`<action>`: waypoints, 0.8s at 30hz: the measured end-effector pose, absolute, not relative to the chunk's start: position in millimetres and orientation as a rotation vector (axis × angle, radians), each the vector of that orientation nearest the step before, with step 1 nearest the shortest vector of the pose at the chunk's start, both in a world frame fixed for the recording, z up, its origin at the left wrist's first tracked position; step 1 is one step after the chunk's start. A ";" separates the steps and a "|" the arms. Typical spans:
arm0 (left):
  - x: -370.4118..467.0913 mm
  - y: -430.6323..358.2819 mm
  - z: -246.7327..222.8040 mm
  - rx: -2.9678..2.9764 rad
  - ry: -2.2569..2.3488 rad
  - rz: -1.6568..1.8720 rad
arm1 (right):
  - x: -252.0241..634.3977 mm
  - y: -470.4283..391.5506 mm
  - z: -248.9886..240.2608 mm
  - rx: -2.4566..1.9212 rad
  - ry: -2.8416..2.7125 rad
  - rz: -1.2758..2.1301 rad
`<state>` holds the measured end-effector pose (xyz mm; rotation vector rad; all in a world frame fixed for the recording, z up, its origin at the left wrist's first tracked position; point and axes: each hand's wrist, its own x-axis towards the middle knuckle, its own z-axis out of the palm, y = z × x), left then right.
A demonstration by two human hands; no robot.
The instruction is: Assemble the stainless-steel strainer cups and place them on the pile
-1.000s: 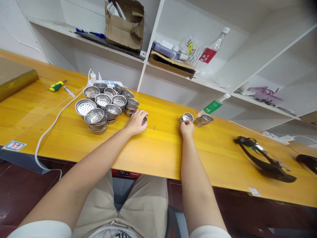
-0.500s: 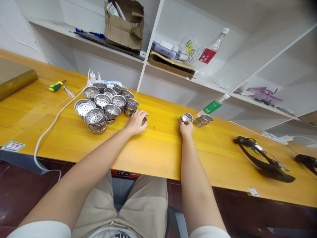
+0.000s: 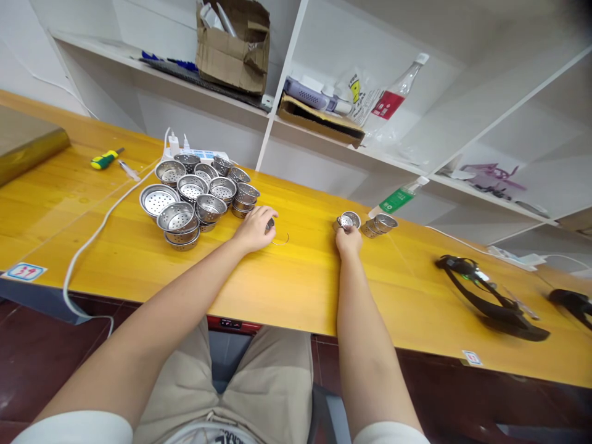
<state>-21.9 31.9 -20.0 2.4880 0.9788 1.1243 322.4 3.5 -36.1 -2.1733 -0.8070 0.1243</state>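
On the yellow table (image 3: 287,283), several perforated metal cups (image 3: 177,217) stand in stacks at the left. My left hand (image 3: 255,229) rests just right of them, its fingers curled around a small dark object (image 3: 269,225) that I cannot make out. A thin curved wire (image 3: 281,242) lies beside its fingertips. My right hand (image 3: 348,240) pinches the near rim of a perforated metal cup (image 3: 350,219). Close to its right, another short stack of cups (image 3: 385,223) leans on its side.
A green-labelled bottle (image 3: 398,200) lies behind the right cups. A black head strap device (image 3: 499,302) is at the right. A white cable (image 3: 106,216) and a screwdriver (image 3: 105,160) are at the left. White shelves (image 3: 272,117) stand behind.
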 end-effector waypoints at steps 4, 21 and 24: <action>-22.0 32.0 -20.7 2.490 0.974 1.129 | 322.7 3.5 -36.4 -2.175 -0.804 0.120; -21.6 31.0 -21.2 2.501 0.975 1.123 | 321.2 3.4 -35.2 -2.171 -0.805 0.123; -21.9 30.9 -21.3 2.499 0.979 1.120 | 320.4 2.9 -34.5 -2.188 -0.815 0.133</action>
